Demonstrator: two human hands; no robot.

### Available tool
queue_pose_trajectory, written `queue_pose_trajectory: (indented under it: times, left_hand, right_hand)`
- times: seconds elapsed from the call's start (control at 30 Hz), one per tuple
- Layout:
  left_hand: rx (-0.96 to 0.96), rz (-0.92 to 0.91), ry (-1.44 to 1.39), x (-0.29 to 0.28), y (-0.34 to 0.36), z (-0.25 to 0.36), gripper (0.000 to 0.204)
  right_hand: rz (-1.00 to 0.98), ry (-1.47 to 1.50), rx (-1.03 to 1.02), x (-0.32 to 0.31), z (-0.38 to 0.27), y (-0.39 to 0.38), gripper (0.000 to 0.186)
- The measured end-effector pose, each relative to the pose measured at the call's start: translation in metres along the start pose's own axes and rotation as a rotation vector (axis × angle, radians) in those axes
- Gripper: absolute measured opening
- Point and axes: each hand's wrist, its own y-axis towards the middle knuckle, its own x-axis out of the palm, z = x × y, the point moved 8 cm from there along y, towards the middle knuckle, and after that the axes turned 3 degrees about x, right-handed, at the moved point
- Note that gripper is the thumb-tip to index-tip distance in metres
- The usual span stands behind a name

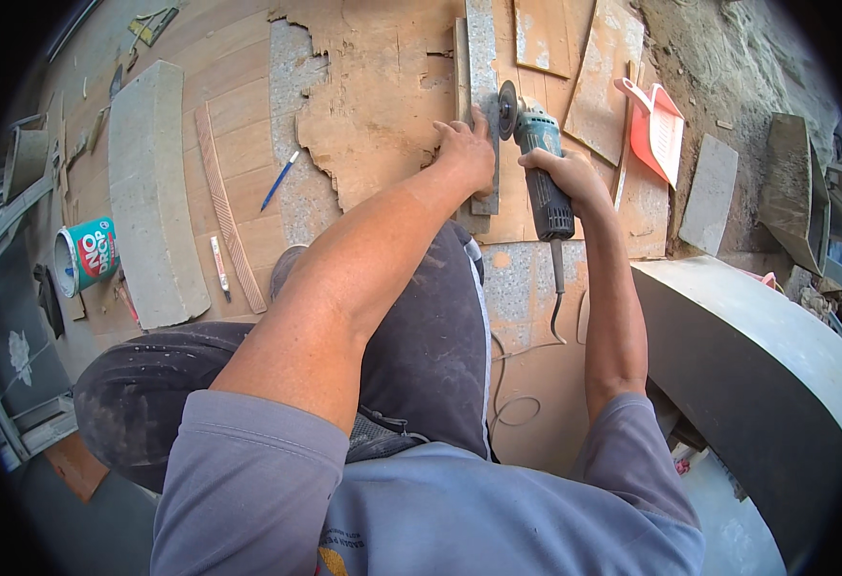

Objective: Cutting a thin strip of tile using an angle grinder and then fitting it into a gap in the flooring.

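Note:
My right hand (567,179) is wrapped round the body of a teal and black angle grinder (546,192). Its dark disc (508,110) stands at the right edge of a long grey strip (482,62), and I cannot tell whether the two touch. On that strip rests my left hand (466,154), fingers stretched out and apart, close to the left of the disc; its thumb is not clearly seen. A narrow wooden batten (460,77) lies along the strip's left side. From the grinder's lower end a cable (557,264) runs down to the floor.
Ragged plywood (363,96) lies left of the strip. Further left are a blue pen (280,180), a white marker (219,269), a wooden slat (217,182), a grey plank (157,202) and a paint tin (90,256). On the right are a dustpan (659,134) and a large grey panel (747,326).

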Motion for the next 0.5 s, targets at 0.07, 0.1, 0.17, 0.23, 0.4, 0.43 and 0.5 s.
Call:
queue_pose_trajectory:
  times: [0.07,0.1,0.17,0.23,0.4,0.43,0.5]
  left_hand:
    - [0.002,0.015,-0.013,-0.001,0.0,0.001,0.118]
    - [-0.001,0.025,-0.026,-0.002,-0.001,0.0,0.119]
    - [-0.002,0.028,-0.023,-0.004,0.0,0.0,0.12]
    - [-0.006,0.028,-0.021,-0.004,-0.001,0.0,0.12]
    - [0.002,0.007,-0.011,-0.004,-0.002,0.001,0.119]
    - [0.003,0.007,-0.011,-0.003,-0.002,0.002,0.119]
    - [0.003,0.032,-0.012,-0.005,-0.001,0.001,0.117]
  right_hand:
    - [-0.005,0.027,-0.004,-0.007,-0.009,0.01,0.048]
    - [-0.01,0.041,-0.007,-0.01,-0.013,0.015,0.049]
    - [-0.003,0.022,-0.02,-0.016,-0.023,0.024,0.05]
    - [0.0,-0.017,-0.041,-0.018,-0.031,0.028,0.052]
    - [-0.015,0.034,-0.047,-0.016,-0.037,0.029,0.053]
    - [-0.015,0.03,-0.043,-0.016,-0.036,0.03,0.053]
    - [-0.015,0.028,-0.038,-0.016,-0.034,0.03,0.052]
